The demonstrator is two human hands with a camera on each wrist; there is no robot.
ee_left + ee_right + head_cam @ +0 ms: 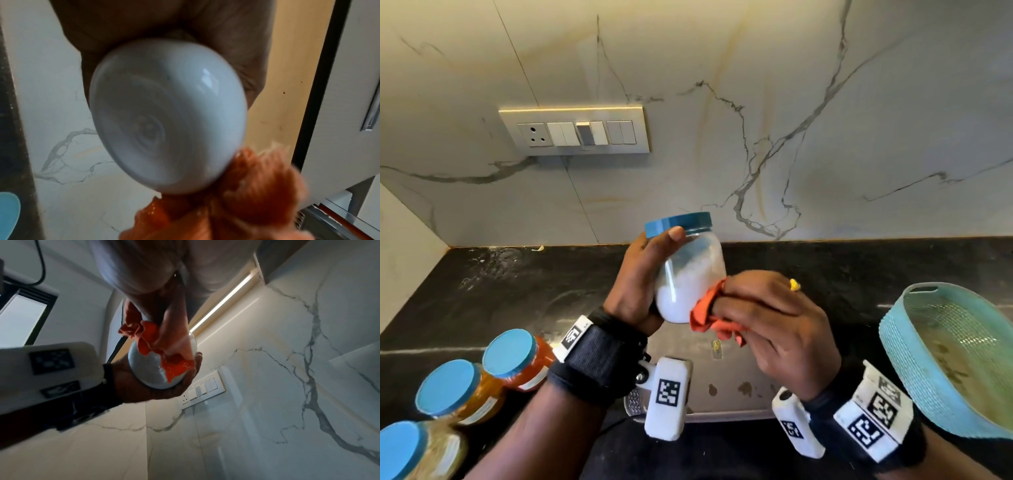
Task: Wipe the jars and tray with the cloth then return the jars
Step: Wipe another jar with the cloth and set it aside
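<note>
In the head view my left hand (640, 277) grips a clear jar (688, 270) of white powder with a blue lid (678, 222), tilted above the counter. My right hand (767, 318) holds a bunched orange cloth (709, 318) pressed against the jar's lower right side. The left wrist view shows the jar's base (164, 113) with the cloth (236, 203) touching its lower edge. From the right wrist, the cloth (162, 353) lies over the jar (148, 369), cupped by the left hand (144, 391). A teal woven tray (914, 359) stands tilted at the right.
Three blue-lidded jars (517, 356) (455, 390) (410, 452) with orange and yellow contents stand at the lower left on the black counter (534, 301). A flat steel surface (722, 387) lies below my hands. A switch panel (575, 132) is on the marble wall.
</note>
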